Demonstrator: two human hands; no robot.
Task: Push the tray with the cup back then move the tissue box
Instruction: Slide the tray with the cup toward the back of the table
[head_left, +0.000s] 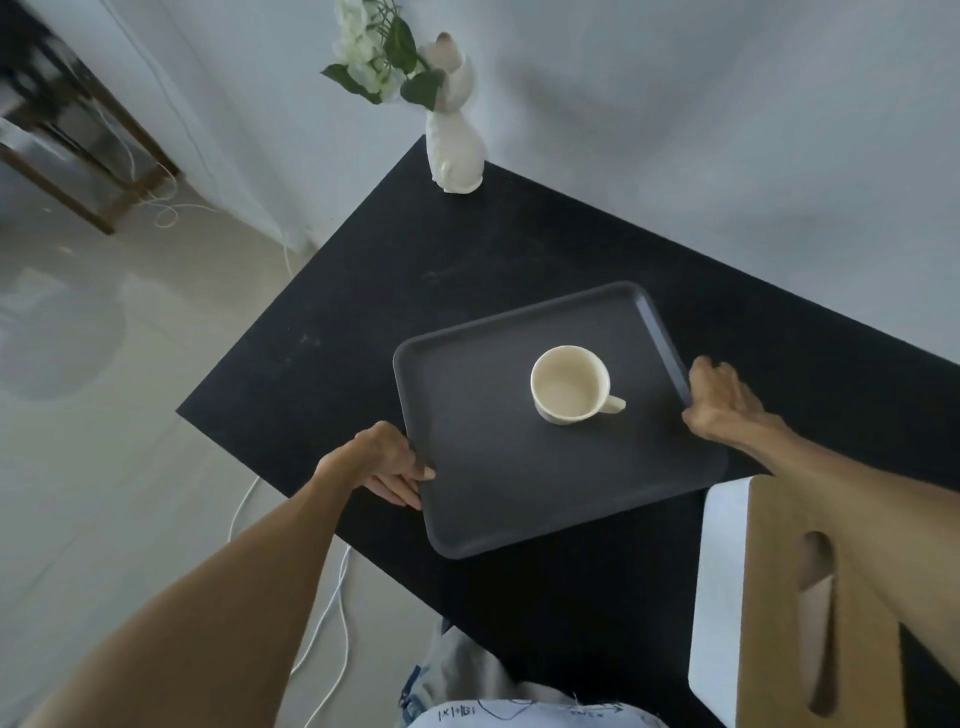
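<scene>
The tray (524, 457) with the cup (570, 383) at mid-frame is gripped at its lower-left rim by the left hand (387, 465) and at its right rim by the right hand (724, 402), with clear surface (395, 270) toward the upper left.

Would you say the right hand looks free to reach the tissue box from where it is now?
Probably yes: the right hand rests on the tray edge, and the tissue box lies just beneath that forearm, nothing between.
</scene>
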